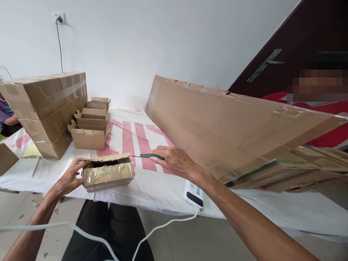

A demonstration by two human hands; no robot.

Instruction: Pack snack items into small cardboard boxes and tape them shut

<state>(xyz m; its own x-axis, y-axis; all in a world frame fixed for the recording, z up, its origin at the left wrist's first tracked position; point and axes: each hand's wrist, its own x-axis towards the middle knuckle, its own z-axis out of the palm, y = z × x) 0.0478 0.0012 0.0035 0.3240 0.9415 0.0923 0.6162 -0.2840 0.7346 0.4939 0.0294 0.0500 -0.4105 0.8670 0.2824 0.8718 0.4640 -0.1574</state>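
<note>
A small cardboard box (110,175) with clear tape on its side rests near the table's front edge, its top partly open and dark inside. My left hand (69,177) grips the box's left end, thumb and fingers closed about its corner. In my right hand (174,159) is a green-handled knife (149,156), held closed in the fingers. Its thin blade points left and ends close to the box's upper right corner; whether it touches the cardboard I cannot tell.
Stacked taped cartons (54,105) stand at the left, with several opened small boxes (88,139) beside them. A large cardboard sheet (206,123) leans at the right. Near the front edge lies a white power strip (194,195), its cable (163,225) hanging across my lap. Another person sits at right.
</note>
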